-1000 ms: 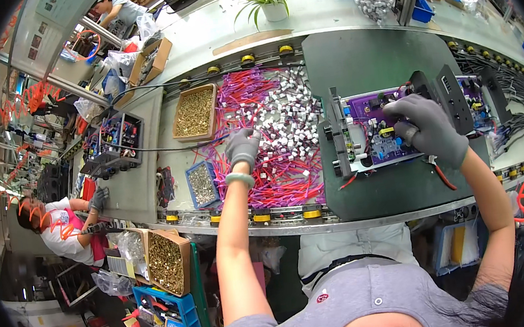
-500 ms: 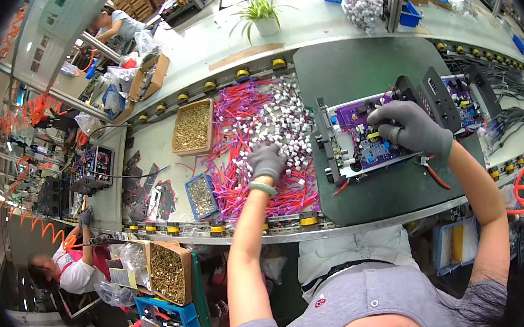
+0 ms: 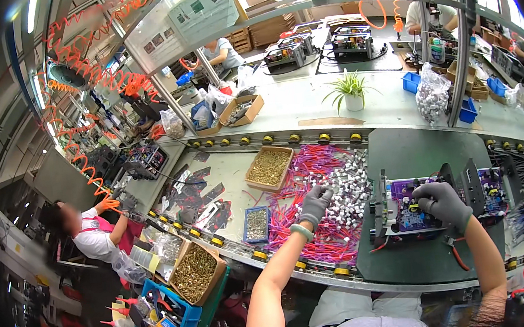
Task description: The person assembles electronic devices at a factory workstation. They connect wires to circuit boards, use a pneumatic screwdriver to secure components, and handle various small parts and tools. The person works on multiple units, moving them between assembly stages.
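My left hand [image 3: 315, 206], in a grey glove, hovers over a pile of pink and purple wires [image 3: 312, 160] with white connectors [image 3: 347, 200]. Its fingers are drawn together; whatever is between them is too small to make out. My right hand [image 3: 446, 204], also gloved, reaches over a purple circuit board [image 3: 407, 195] in an open metal chassis [image 3: 382, 220]. Thumb and fingers are curled in a pinch at the board, and what they grip is hidden. The chassis lies on a dark green mat [image 3: 404, 263]. Red-handled pliers [image 3: 458, 257] rest beside it, below my right hand.
A box of brass parts [image 3: 270, 168] and a blue tray of silver parts [image 3: 256, 225] stand left of the wires. Black cables [image 3: 521, 164] lie at the far right. Yellow rollers [image 3: 342, 271] line the bench. At the left, another person [image 3: 95, 233] works.
The view has tilted upward and swung left. My left hand's fingers, earlier spread down on the connectors, are now gathered together. The right hand stays at the circuit board.
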A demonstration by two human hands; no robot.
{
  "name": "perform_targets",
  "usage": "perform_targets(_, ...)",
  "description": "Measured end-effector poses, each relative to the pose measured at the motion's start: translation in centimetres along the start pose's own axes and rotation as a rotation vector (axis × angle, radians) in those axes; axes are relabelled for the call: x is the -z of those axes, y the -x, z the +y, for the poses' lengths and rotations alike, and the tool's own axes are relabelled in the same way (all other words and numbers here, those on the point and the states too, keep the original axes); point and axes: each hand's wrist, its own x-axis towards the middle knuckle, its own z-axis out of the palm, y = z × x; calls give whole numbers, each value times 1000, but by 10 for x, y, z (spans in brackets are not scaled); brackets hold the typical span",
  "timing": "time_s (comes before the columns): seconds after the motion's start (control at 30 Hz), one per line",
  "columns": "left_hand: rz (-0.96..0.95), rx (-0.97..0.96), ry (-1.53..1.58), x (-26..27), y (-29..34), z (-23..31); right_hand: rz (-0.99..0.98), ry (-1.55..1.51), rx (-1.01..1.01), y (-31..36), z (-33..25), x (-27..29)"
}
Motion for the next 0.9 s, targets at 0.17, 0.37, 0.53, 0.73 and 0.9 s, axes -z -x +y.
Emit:
perform_targets(0.17,-87,-409,-128,-30,-20,65,6,-70,8,2,6,1)
perform_targets(0.37,-424,-503,-196,-83,8,194,20,40,119,0,27,0)
perform_targets(0.53,-450,-1013,-975,-116,-1,197,18,85,112,0,26,2)
perform_targets(0.73,-755,-399,-960,-129,-5,207,-26,98,42,1,29,5)
perform_targets(0.9,-702,-508,-1078,-132,0,204,-28,78,38,1,33,1)
